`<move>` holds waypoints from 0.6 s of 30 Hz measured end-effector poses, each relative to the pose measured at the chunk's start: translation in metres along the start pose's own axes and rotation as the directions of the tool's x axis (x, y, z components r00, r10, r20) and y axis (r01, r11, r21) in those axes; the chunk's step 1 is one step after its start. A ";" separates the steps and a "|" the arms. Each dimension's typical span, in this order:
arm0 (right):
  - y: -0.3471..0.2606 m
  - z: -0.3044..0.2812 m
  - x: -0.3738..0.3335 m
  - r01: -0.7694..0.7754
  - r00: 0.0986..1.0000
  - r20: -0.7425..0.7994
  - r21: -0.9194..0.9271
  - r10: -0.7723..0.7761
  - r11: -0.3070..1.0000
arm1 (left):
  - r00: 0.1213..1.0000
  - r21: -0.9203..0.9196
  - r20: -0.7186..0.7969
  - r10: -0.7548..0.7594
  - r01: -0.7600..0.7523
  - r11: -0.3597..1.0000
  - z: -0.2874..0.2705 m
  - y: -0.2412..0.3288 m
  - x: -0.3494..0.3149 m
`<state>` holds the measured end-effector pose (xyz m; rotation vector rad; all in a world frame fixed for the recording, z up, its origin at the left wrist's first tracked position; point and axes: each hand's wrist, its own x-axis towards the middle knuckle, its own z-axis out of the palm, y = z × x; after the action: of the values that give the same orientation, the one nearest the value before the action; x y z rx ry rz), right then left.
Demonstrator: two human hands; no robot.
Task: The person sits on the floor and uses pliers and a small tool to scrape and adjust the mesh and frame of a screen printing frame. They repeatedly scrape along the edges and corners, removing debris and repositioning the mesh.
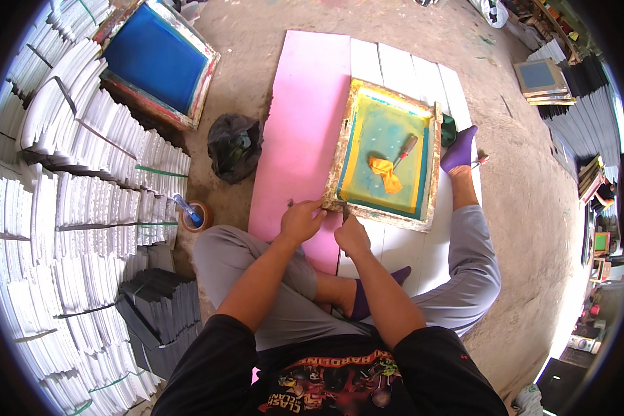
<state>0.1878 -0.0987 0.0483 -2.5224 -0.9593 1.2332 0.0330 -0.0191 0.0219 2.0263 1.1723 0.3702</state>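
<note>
I sit on the floor with a wooden screen-printing frame point(387, 211) lying flat in front of me, its mesh stained green and yellow. An orange-yellow rag point(385, 172) and a red-handled tool point(405, 150) lie on the mesh. My left hand point(300, 220) grips the frame's near left corner. My right hand point(351, 234) presses at the same near edge, pinching something small and dark that I cannot make out. The frame rests on white boards point(402, 66) beside a pink sheet point(301, 125).
Bundled stacks of white sheets point(76, 180) fill the left side, with a dark stack point(161, 305) near my left knee. A blue-meshed frame point(156, 59) leans at the back left. A black bag point(234, 144) and a tape roll holding a blue pen point(194, 215) sit by the pink sheet.
</note>
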 end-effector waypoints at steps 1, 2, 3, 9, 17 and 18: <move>-0.002 0.001 -0.004 0.013 0.999 -0.042 -0.041 -0.015 0.999 | 1.000 0.003 0.008 -0.004 0.004 1.000 -0.001 0.001 -0.001; -0.003 0.001 -0.007 0.024 0.996 -0.083 -0.082 -0.031 0.996 | 1.000 0.006 0.016 -0.008 0.008 1.000 -0.002 0.002 -0.001; -0.005 -0.001 -0.009 0.017 0.997 -0.070 -0.064 -0.021 0.998 | 1.000 0.009 0.024 -0.012 0.012 1.000 -0.003 0.003 -0.001; 0.002 -0.005 -0.004 0.006 0.999 -0.038 -0.015 -0.007 1.000 | 0.998 0.018 0.044 -0.049 0.048 0.999 -0.003 0.005 0.003; 0.021 0.019 0.006 0.176 0.975 -0.163 0.131 -0.154 0.976 | 1.000 0.022 0.002 -0.017 0.017 1.000 -0.003 0.001 0.004; 0.025 0.019 0.008 0.144 0.989 -0.072 0.280 -0.129 0.949 | 1.000 0.013 -0.022 0.010 -0.010 1.000 -0.002 -0.001 0.003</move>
<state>0.1893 -0.1155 0.0204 -2.2163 -0.8596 1.1647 0.0332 -0.0153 0.0222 2.0450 1.1815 0.3918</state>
